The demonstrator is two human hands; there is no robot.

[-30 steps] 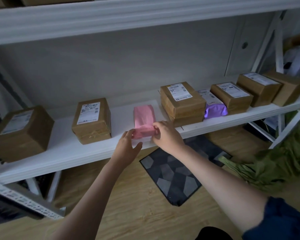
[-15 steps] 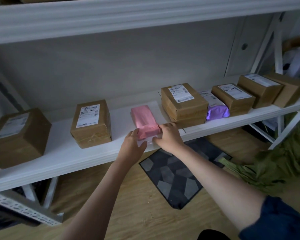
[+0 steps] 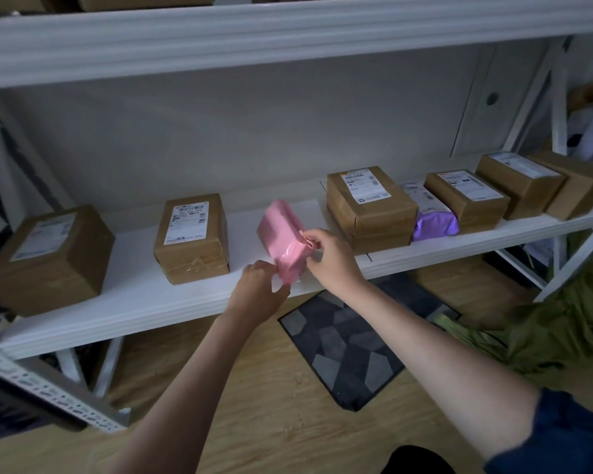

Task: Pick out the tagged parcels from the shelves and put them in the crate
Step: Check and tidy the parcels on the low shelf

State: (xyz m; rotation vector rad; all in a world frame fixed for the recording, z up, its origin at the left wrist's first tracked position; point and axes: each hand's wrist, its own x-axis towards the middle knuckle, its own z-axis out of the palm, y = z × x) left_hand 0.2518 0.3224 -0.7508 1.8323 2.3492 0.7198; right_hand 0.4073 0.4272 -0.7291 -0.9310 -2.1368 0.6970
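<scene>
Both hands hold the pink parcel [image 3: 285, 234] at its near end: the right hand [image 3: 329, 256] pinches the upper right corner, the left hand [image 3: 262, 285] grips the lower edge, tilting it up off the white shelf [image 3: 134, 295] between two brown boxes. No label shows on the face in view, and the underside is too dim to read, so it probably needs turning further before deciding. Keep the soft wrapping supported from beneath, since a corner pinch alone could slip; no crate is in view
</scene>
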